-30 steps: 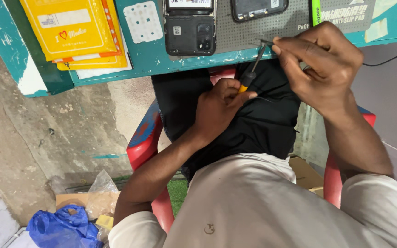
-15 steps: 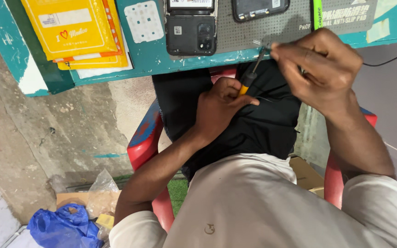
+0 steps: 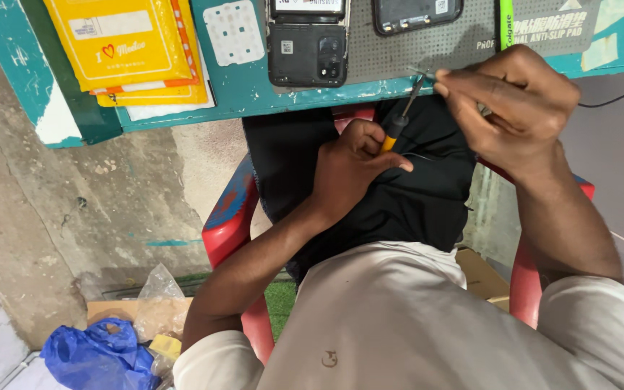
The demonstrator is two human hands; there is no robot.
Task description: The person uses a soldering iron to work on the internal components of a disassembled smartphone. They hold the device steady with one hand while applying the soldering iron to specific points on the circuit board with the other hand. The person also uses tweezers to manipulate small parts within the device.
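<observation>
Head view, left hand point(image 3: 355, 170) gripping screwdriver point(image 3: 402, 119), right hand point(image 3: 510, 105) pinching something hidden

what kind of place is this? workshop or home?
Probably a small phone-repair stall. A black phone with its back opened and a second dark phone lie on a grey perforated anti-slip mat on a chipped teal wooden bench. The left hand holds a thin yellow-handled screwdriver.

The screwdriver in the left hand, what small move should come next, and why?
Probably ease the screwdriver tip a little closer to the small part pinched by the right hand. The left hand grips its handle, and the tip already sits at the right fingertips.
</observation>
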